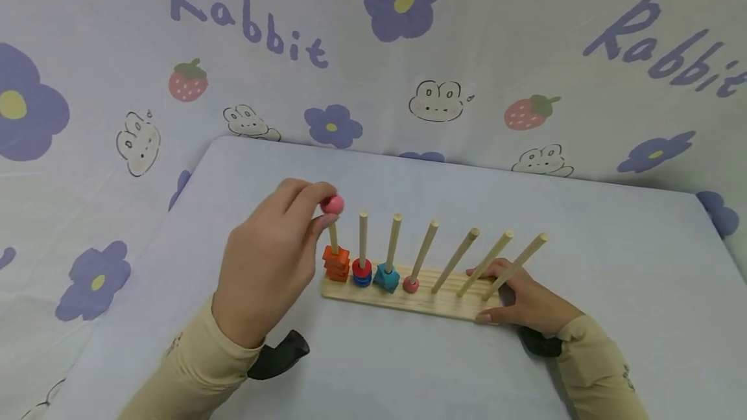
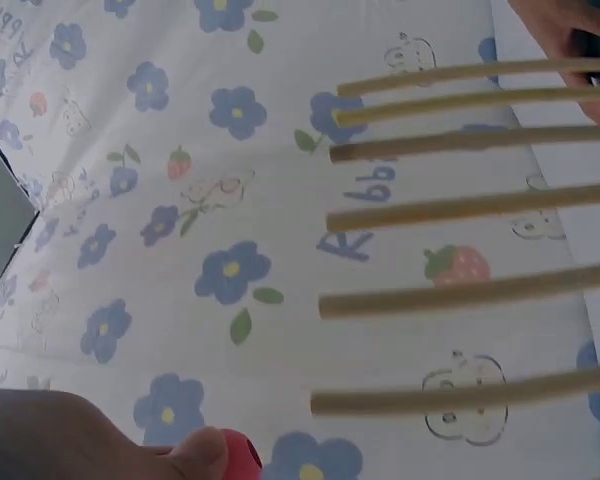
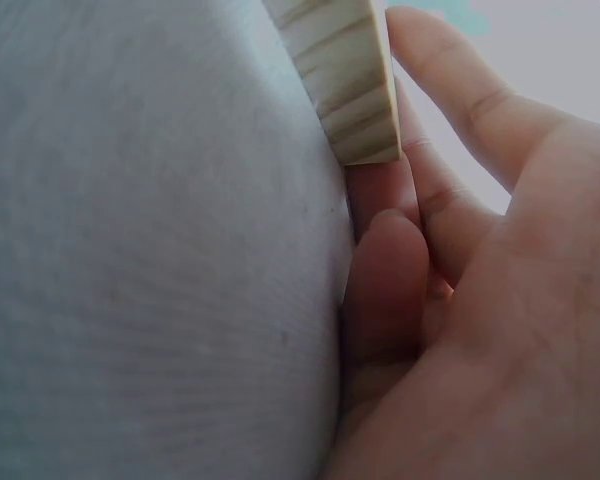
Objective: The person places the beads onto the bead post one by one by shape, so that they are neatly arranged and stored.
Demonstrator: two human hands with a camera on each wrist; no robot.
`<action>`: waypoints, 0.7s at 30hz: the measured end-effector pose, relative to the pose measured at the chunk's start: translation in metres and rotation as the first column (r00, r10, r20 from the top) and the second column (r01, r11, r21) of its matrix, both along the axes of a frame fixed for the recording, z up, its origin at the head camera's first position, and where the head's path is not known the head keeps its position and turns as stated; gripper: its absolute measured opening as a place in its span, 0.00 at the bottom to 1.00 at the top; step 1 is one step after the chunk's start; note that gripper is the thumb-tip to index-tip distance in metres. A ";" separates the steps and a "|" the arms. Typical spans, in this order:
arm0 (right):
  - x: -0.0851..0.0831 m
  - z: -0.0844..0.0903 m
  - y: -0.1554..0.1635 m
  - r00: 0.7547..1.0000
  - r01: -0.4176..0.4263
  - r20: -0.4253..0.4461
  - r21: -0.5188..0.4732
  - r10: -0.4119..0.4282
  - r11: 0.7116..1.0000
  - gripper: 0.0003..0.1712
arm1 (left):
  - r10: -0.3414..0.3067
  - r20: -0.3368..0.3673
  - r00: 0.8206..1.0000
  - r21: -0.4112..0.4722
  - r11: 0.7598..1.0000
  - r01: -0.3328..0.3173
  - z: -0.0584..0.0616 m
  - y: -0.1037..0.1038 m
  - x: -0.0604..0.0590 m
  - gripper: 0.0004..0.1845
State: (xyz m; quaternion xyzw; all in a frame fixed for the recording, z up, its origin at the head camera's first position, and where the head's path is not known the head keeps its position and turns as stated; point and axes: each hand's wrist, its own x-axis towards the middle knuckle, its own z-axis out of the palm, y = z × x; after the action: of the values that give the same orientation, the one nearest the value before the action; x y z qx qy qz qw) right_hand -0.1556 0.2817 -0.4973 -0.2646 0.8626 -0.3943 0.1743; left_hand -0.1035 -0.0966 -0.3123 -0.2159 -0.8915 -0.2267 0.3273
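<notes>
My left hand [image 1: 271,255] pinches a pink bead [image 1: 333,205] between thumb and fingertips, at the top of the leftmost peg of a wooden peg board [image 1: 403,301]. The bead's edge and my thumb also show low in the left wrist view. Orange square beads [image 1: 336,264] are stacked on that peg. Beside them stand red and blue rings [image 1: 362,273], teal angular beads [image 1: 386,277] and a pink bead [image 1: 411,284] on separate pegs. My right hand [image 1: 528,300] grips the board's right end, thumb at the near side, fingers at the far side.
Three bare pegs [image 1: 498,258] rise from the right part of the board, leaning rightward in the head view. The board lies on a white tabletop [image 1: 373,368]. A patterned cloth [image 1: 362,76] with flowers and rabbits hangs behind. Black straps [image 1: 283,356] show at both wrists.
</notes>
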 end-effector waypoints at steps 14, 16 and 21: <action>0.000 -0.001 -0.002 1.000 0.005 0.012 -0.006 -0.005 1.000 0.37 | -0.211 -0.015 0.977 -0.104 0.972 0.209 -0.006 0.064 -0.018 0.07; 0.000 -0.001 -0.002 1.000 0.004 0.005 -0.004 -0.004 1.000 0.37 | -0.203 -0.019 0.979 -0.137 0.970 0.199 -0.009 0.067 -0.020 0.08; 0.001 -0.001 -0.001 1.000 0.006 -0.003 0.010 -0.006 1.000 0.37 | -0.188 -0.029 0.982 -0.135 0.974 0.183 -0.014 0.069 -0.022 0.08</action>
State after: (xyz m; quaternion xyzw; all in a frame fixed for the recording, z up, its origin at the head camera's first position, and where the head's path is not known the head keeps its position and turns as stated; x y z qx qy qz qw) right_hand -0.1549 0.2804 -0.4981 -0.2615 0.8657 -0.3903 0.1729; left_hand -0.1252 -0.0273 -0.3263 -0.3241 -0.8734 -0.1926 0.3083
